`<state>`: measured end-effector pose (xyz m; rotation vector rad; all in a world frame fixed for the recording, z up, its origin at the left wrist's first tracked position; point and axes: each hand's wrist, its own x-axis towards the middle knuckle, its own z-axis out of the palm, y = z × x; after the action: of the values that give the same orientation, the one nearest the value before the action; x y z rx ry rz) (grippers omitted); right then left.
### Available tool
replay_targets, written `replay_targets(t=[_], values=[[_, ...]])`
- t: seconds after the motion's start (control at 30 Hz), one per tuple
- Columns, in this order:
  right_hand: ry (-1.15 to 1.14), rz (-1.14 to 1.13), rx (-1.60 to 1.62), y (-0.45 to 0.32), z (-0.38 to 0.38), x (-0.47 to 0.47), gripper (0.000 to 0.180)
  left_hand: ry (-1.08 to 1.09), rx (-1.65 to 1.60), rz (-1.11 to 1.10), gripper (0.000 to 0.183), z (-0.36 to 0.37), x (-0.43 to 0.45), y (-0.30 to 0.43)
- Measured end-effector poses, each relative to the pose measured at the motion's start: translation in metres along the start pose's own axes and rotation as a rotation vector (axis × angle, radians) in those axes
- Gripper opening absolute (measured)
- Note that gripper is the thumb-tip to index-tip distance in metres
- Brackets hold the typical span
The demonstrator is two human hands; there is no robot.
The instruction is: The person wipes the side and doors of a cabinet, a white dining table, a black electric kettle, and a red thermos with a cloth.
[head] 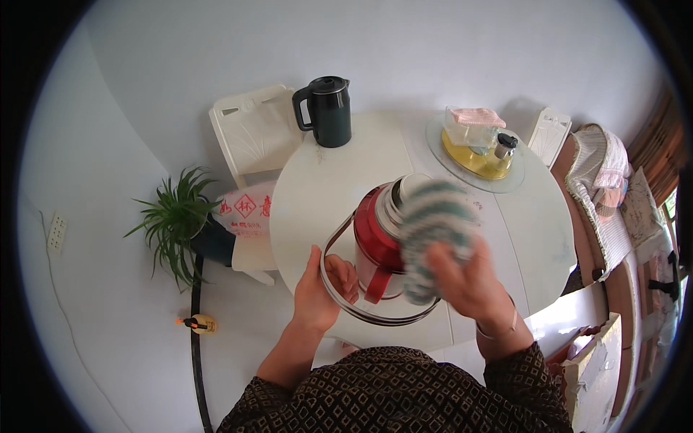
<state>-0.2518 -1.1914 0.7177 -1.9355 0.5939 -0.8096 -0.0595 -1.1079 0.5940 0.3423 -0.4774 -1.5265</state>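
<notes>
A red thermos flask with a silver neck stands on the white table in front of me. Its metal carrying handle hangs down on my side, and a red grip juts from the body. Around the left part of that handle my left hand is curled. My right hand holds a green and white striped cloth, blurred, against or just over the right side of the flask. The cloth hides part of the flask's neck and body. A round white thing shows behind the neck, partly covered.
A dark electric kettle stands at the table's back left. At the back right, a glass tray bears a clear container, a pink cloth and a black-lidded jar. White chairs stand behind; a potted plant is at the left.
</notes>
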Motion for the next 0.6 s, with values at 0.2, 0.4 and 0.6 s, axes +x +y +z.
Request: replay_targets(t=[0.2,0.4,0.6], values=[[-0.449,-0.405,-0.479,0.011,0.057,0.025,0.040,0.482,0.069,0.197,0.041,0.022,0.004,-0.015],[-0.675,-0.467,-0.599,-0.005,0.033,-0.001,0.025,0.570,0.167,0.010,0.051,0.035,0.011,-0.001],[-0.633,-0.501,-0.556,-0.003,-0.006,-0.025,0.025,0.297,0.143,-0.005,0.056,0.016,0.007,0.001]])
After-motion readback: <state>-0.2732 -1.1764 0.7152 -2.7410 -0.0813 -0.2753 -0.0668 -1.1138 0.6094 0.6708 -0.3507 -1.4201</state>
